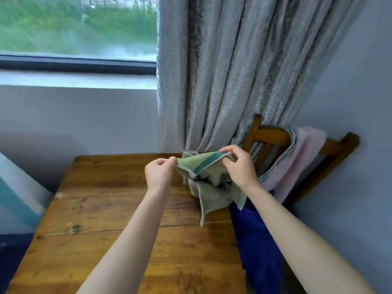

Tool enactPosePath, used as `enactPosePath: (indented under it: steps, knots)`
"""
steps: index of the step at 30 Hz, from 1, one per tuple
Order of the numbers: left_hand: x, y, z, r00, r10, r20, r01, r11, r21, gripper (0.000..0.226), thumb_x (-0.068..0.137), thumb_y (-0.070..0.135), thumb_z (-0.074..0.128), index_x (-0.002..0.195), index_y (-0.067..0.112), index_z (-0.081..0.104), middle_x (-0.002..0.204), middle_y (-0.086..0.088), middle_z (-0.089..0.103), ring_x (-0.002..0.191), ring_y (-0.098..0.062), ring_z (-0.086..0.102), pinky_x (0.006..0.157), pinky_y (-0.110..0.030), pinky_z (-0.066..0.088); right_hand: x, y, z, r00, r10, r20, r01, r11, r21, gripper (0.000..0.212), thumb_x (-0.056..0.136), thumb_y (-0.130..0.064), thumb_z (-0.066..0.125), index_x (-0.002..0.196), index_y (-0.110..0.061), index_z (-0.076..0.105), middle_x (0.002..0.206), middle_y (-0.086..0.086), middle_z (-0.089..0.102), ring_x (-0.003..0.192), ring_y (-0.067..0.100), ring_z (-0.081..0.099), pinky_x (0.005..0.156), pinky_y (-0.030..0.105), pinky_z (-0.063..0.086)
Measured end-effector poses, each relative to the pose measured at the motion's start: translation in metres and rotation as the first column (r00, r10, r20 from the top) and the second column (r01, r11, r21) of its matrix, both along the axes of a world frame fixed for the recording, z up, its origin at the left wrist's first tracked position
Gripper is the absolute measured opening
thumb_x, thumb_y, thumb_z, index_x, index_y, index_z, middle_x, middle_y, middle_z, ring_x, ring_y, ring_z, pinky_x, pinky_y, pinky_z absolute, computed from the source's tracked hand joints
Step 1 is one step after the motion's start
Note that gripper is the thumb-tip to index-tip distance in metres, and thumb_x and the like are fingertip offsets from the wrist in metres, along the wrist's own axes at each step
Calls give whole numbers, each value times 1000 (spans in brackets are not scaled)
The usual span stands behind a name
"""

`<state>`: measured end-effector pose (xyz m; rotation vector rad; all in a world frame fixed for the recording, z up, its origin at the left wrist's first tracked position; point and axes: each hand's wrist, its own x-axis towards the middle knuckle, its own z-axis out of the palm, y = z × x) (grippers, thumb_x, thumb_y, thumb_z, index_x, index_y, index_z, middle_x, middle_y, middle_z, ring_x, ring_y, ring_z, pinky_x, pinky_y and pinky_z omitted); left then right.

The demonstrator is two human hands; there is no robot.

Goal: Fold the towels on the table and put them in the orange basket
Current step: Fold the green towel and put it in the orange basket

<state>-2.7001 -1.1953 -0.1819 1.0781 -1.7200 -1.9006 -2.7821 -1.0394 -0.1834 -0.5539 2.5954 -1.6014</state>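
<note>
The green towel [209, 177] was held up in the middle of the frame by both hands. Its upper edge, with a dark green stripe, was pinched at the left corner by the grip of the left hand [160, 174], which was closed on the cloth between thumb and fingers. The other end of the same edge was grasped by the grip of the right hand [238, 166], whose fingers were curled over the fabric. Between the two hands the edge was stretched almost straight, tilted a little upward to the right. The rest of the towel was bunched below the hands, and one corner was hanging down to the wooden counter [118, 219]; if it touched the wood could not be told.

A dark blue cloth [254, 240] was seen at the right edge of the counter, hanging down from it, under the right forearm. In the right part of the frame a wooden chair [341, 145] was placed against the wall, and a pink towel [297, 158] was draped over its back. A grey curtain [233, 71] was hung behind the counter, and a window [78, 28] was seen in the upper left of the frame.
</note>
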Motion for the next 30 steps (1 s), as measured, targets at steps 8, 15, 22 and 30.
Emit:
enactPosePath:
  steps: [8, 15, 22, 30]
  knots:
    - [105, -70, 89, 963, -125, -240, 108, 991, -83, 14, 88, 14, 56, 85, 4, 66, 79, -3, 59, 77, -11, 51, 65, -21, 42, 106, -55, 110, 990, 63, -125, -78, 990, -119, 23, 84, -5, 64, 74, -26, 62, 69, 2, 61, 62, 2, 54, 60, 16, 46]
    - [169, -125, 153, 924, -79, -374, 23, 988, -151, 18, 87, 13, 57, 70, 16, 62, 85, -6, 62, 90, -19, 55, 73, -25, 41, 169, -111, 176, 968, 75, -241, -129, 968, -214, 8, 82, -6, 67, 84, -14, 65, 70, 4, 61, 61, 3, 53, 59, 15, 44]
    - [199, -136, 237, 825, -48, -563, -124, 957, -263, 18, 81, 8, 61, 65, 13, 59, 69, -3, 54, 66, -15, 51, 49, -14, 38, 194, -130, 232, 905, 5, -426, -174, 916, -360, 8, 83, -3, 65, 90, -6, 67, 68, -10, 60, 55, -12, 54, 57, 6, 42]
    - [159, -114, 181, 919, -198, -341, 49, 915, -401, 18, 85, 19, 63, 79, 3, 70, 64, -3, 60, 55, -5, 53, 56, -20, 42, 159, -109, 169, 945, -180, -274, 104, 957, -269, 11, 84, -10, 62, 75, -14, 59, 66, 2, 57, 68, 15, 52, 63, 29, 40]
